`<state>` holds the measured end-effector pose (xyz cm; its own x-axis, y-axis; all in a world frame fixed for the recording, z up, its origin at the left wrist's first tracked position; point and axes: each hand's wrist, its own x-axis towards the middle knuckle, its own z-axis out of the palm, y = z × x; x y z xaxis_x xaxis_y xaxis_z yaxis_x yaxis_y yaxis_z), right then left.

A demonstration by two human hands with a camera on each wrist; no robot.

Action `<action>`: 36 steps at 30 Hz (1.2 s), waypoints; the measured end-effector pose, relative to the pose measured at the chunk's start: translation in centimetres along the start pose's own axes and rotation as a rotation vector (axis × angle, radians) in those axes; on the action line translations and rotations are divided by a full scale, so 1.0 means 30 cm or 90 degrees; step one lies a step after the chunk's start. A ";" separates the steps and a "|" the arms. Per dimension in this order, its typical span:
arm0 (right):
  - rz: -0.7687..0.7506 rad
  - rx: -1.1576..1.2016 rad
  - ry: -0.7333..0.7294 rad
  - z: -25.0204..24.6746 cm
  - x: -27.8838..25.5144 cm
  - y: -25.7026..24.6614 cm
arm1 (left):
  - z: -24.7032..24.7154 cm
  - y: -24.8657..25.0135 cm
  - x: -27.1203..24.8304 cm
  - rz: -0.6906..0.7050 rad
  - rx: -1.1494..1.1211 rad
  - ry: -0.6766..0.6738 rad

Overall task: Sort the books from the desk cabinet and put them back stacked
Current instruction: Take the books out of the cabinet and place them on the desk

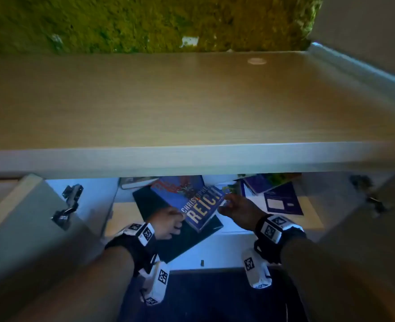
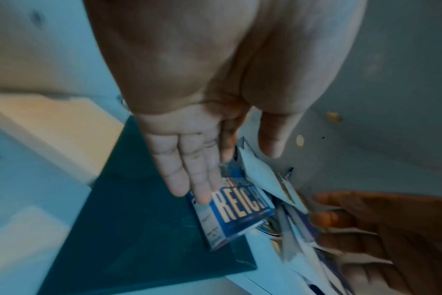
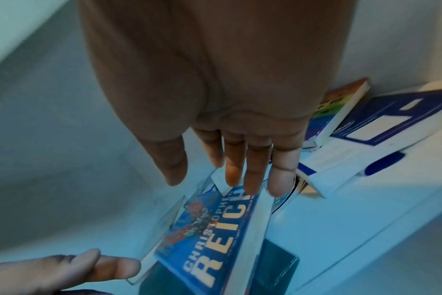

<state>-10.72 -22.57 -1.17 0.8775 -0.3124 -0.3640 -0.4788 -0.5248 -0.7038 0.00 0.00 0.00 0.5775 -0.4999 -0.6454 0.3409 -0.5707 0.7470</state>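
Observation:
A blue book [image 1: 199,205] lettered "REICH" lies askew on a large dark flat book [image 1: 150,201] on the cabinet shelf. My left hand [image 1: 168,223] reaches to its near left corner. In the left wrist view its straight fingers [image 2: 189,179] hover over or touch the blue book [image 2: 240,211]. My right hand [image 1: 233,205] is at the far right corner. In the right wrist view its straight fingertips [image 3: 250,179] rest on the blue book's [image 3: 215,239] far edge. Neither hand curls round it.
Purple and white books [image 1: 282,201] and a rainbow-coloured book [image 3: 336,103] lie scattered on the shelf's right side. Both cabinet doors stand open, left [image 1: 29,217] and right [image 1: 366,217]. The wooden desk top [image 1: 192,101] overhangs the shelf.

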 end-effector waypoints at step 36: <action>0.003 -0.003 -0.063 0.446 0.175 0.050 | -0.166 -0.469 0.186 0.070 0.339 0.472</action>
<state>-6.44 -14.41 -12.28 0.8733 -0.2360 -0.4261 -0.4835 -0.5273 -0.6987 2.11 8.49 -13.33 0.9770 -0.1286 -0.1699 -0.0251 -0.8612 0.5077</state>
